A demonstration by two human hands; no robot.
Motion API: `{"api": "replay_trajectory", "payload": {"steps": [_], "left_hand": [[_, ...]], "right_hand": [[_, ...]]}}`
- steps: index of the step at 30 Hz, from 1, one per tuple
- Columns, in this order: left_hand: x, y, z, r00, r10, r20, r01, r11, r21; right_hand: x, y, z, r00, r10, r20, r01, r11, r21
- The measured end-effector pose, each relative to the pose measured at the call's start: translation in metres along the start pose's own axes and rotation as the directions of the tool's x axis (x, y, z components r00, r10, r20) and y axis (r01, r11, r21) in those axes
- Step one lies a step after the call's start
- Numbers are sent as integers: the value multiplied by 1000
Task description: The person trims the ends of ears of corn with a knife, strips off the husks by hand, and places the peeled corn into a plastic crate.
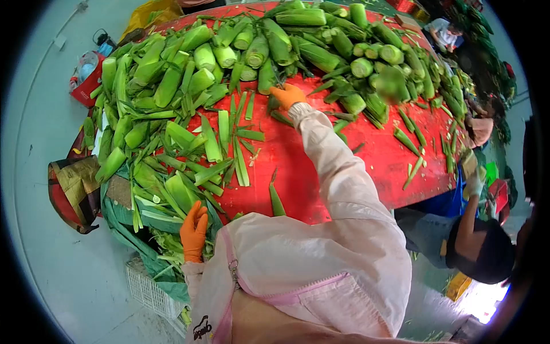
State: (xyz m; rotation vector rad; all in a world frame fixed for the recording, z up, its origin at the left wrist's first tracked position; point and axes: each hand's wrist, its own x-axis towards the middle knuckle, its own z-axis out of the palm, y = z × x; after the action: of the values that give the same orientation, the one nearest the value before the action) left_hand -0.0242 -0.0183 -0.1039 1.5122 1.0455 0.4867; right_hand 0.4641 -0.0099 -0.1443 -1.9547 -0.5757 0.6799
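Green corn ears (266, 49) in their husks lie piled along the far side of a red table (292, 172). My right hand (287, 96), in an orange glove, reaches to the near edge of the pile, its fingers closed round something dark and thin that I cannot make out, beside an upright ear. My left hand (195, 231), also gloved in orange, is at the table's near left edge, beside loose husk leaves (182, 194), its fingers raised and nothing visible in them. Cut husk pieces (211, 139) are scattered between the two hands.
A green sack (123, 235) hangs at the near left, over a white crate (150, 286). A red bucket (87, 80) and a patterned bag (74, 186) stand at the left. A co-worker in a dark cap (484, 249) is close on the right; others are farther back.
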Motion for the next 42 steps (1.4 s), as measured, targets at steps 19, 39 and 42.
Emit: {"api": "replay_trajectory", "payload": {"steps": [19,39,42], "left_hand": [[60,66,23,902,432,25,-362,721,590],[-43,51,-70,753,544,-370,-467,838,281],[-60,40,-86,675,603,-425,-466,796,387]], "right_hand": [[-78,-23,13,841,95,533,-358,837,415],[-308,-160,165,453,-262,852,-171,913,371],[-327,-169,183,423,-251,871,-117,938,327]]}}
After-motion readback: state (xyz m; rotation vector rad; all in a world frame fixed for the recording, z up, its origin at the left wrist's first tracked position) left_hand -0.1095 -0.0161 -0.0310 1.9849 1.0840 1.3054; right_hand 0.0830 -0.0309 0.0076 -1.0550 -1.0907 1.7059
